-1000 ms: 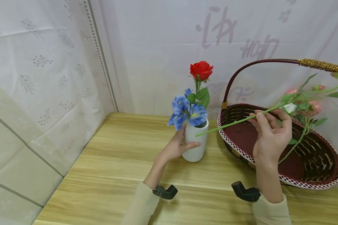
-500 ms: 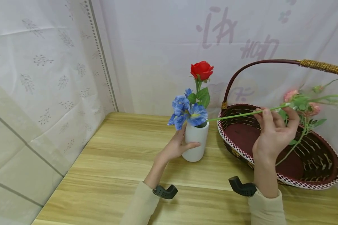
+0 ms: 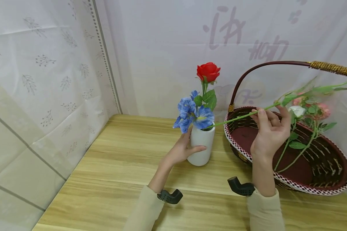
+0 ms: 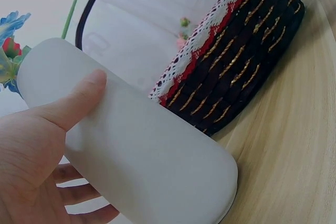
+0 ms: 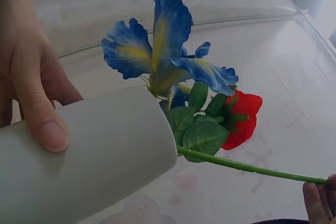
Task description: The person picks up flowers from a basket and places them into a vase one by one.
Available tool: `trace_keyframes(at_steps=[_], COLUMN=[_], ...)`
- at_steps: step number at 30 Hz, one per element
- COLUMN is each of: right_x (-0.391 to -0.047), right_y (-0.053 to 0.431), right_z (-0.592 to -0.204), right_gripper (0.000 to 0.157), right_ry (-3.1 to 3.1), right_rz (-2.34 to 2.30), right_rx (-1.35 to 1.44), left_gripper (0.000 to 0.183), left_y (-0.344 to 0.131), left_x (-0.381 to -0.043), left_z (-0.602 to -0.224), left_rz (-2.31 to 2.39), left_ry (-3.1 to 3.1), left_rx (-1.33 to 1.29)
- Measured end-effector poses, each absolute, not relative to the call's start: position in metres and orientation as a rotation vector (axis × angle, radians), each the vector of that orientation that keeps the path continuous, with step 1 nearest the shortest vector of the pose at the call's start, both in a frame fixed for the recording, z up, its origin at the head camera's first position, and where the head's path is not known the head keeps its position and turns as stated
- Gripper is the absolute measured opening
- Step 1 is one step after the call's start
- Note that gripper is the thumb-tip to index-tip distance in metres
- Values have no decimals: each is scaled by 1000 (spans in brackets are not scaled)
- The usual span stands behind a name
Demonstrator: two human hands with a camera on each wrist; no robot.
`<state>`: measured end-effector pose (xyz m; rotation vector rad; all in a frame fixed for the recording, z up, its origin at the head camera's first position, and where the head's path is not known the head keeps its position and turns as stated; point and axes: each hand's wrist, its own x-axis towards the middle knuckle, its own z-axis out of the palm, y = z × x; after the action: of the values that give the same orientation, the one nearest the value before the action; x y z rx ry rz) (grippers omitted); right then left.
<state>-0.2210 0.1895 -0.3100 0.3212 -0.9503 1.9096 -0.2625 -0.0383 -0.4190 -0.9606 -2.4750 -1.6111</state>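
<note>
A white vase stands upright on the table, with a blue iris and a red rose in its mouth. My left hand grips the vase's left side, thumb across the front, as the left wrist view shows too. My right hand pinches a long green flower stem between thumb and fingers. The stem slants down leftward, its lower end at the vase's mouth; in the right wrist view this stem meets the rim beside the leaves. Its upper part leaves the head view at right, so its bloom is hidden.
A dark woven basket with white lace trim and a tall arched handle stands on the right. In it are a white flower and pink flowers on stems. Patterned cloth hangs behind the wooden table.
My right hand has moved left with the stem, whose lower end went from in front of the vase up to its mouth. The left hand keeps its grip on the vase.
</note>
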Motion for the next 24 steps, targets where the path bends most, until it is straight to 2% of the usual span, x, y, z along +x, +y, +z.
trace_keyframes(at_steps=[13,24], right_x=[-230,-235], right_y=[179,168], right_z=[-315,-321], right_gripper=[40,40], right_ry=[-1006,-1200], right_rz=[2047,1961], right_rx=[320,384], left_gripper=[93,87], left_y=[-37,-38], left_x=[-264,-261], left_z=[-421,-421], left_rz=[-1610,-1635], left_ry=[-2463,-2479], left_rx=[-962,-957])
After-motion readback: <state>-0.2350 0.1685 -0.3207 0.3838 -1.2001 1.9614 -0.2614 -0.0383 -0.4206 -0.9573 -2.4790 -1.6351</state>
